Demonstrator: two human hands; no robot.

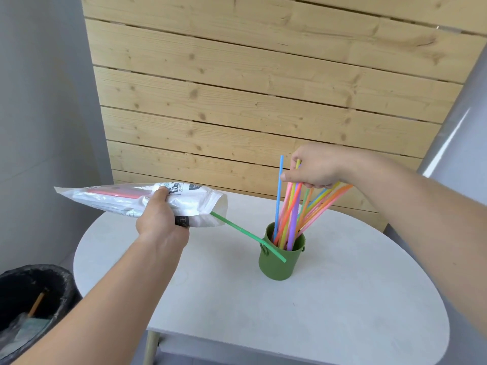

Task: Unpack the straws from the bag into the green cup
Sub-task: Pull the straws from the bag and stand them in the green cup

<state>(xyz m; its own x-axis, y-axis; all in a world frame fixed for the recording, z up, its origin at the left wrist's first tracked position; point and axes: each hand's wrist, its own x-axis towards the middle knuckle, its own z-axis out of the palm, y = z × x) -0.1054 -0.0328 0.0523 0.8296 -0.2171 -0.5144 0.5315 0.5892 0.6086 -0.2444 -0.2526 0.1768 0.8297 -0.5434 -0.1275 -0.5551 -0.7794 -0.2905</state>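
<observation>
Now, largest to smallest:
Table [237, 299]: bearing the green cup [281, 262] near the middle, nothing else on top.
Bin [31, 299]: standing low at the left, off the table, holding scraps.
Bag [131, 201]: being held level above the table's left edge, mouth pointing toward the cup; something pink showing through the plastic, so probably not empty.
Left hand [160, 219]: wrapping closed around the bag's middle, thumb on top.
Right hand [313, 167]: hovering over the cup, fingers curled shut on the upper ends of the straw bundle [292, 212].
Straw bundle: standing in the cup, fanning out to the right, the blue one leaning apart and seemingly unheld.
Green straw [245, 234]: poking from the bag's mouth, crossing outside the cup's front wall, not in.
Doing it well: releasing the bundle gently, then pinching the green straw near the mouth, lifting its tip over the rim, keeping the bag level.
</observation>
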